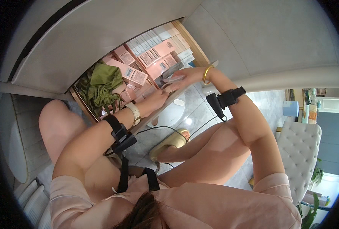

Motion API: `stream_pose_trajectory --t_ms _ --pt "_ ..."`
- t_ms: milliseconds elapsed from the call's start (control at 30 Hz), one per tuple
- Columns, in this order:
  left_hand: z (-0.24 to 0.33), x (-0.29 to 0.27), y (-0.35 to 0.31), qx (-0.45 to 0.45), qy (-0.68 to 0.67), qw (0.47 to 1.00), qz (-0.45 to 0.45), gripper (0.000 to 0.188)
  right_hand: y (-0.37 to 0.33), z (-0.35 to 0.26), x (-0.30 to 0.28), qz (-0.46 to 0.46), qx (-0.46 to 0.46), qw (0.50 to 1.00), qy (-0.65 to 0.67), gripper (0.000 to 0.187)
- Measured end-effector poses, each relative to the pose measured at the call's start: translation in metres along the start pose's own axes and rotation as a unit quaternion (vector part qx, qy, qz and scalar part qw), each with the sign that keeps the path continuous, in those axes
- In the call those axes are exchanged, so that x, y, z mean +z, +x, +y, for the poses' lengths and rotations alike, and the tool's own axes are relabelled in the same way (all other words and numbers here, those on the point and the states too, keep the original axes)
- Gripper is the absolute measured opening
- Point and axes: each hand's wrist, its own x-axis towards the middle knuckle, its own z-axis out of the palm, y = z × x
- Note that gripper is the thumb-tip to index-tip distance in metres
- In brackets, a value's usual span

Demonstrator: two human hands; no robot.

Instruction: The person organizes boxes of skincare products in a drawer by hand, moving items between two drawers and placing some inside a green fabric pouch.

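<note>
An open drawer (192,42) with pale wooden sides lies in front of me. Over its front panel my right hand (188,76), with a gold bangle at the wrist, has its fingers closed on a small pale, see-through flat piece (173,79). Just left of it, my left hand (157,100) reaches in over the same edge, wearing a white watch (134,113). Its fingers are bent close to the right ones; what they hold, if anything, is hidden. Beneath the hands sits a grey, shiny packet (169,72). Pink boxes (136,76) fill the middle of the drawer.
A crumpled green cloth bag (102,80) occupies the drawer's left part. White boxes (143,41) stand in rows at the back right. Cabinet panels (97,32) rise behind. Below the drawer are a white round base (173,114) and my slippered foot (169,143). Black cables cross between my arms.
</note>
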Motion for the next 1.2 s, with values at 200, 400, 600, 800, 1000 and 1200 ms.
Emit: stream_pose_trajectory --t_ms 200,400,600,800,1000,1200 --pt "0.046 -0.007 -0.014 0.026 0.145 0.988 -0.039 0.032 0.007 0.004 0.013 0.131 -0.102 0.962 -0.216 0.051" --pt "0.109 -0.035 -0.042 0.194 0.042 0.980 -0.008 0.030 -0.011 0.018 -0.030 0.339 -0.073 0.925 -0.153 0.036" --pt "0.146 -0.062 -0.082 0.202 -0.042 0.976 0.070 0.030 0.007 0.005 -0.017 0.294 -0.057 0.939 -0.166 0.038" --pt "0.164 -0.063 -0.103 0.257 -0.049 0.964 0.053 0.030 0.048 0.015 0.020 0.145 -0.060 0.942 -0.297 0.051" --pt "0.166 -0.077 -0.120 0.273 -0.051 0.959 0.061 0.031 0.045 -0.012 0.021 0.007 -0.115 0.977 -0.177 0.054" --pt "0.171 -0.096 -0.134 0.301 -0.041 0.950 0.074 0.032 0.043 -0.022 -0.022 0.072 -0.016 0.941 -0.330 0.038"
